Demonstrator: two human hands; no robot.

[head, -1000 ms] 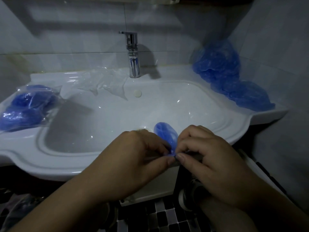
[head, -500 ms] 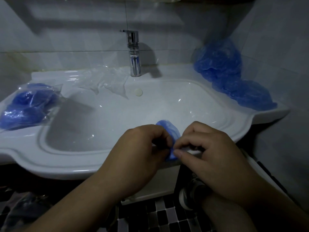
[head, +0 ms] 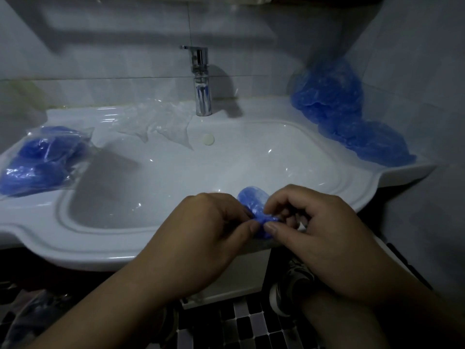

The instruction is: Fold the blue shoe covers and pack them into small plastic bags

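- Your left hand (head: 208, 238) and right hand (head: 319, 235) both pinch the shoe cover (head: 254, 201).
- It sticks out toward 12 o'clock from where you pinch.
- Both hands are equally near.

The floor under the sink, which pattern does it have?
Floor tiles: black and pale checkered, best seen in the head view.

Left, packed bags (head: 42, 159); right, loose covers (head: 352, 117)

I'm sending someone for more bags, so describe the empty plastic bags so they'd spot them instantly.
Find the chrome faucet at the back of the white sink. The empty bags lie on the ledge left of it, drooping into the basin. They are clear and flat, unlike the blue-stuffed bags farther left.
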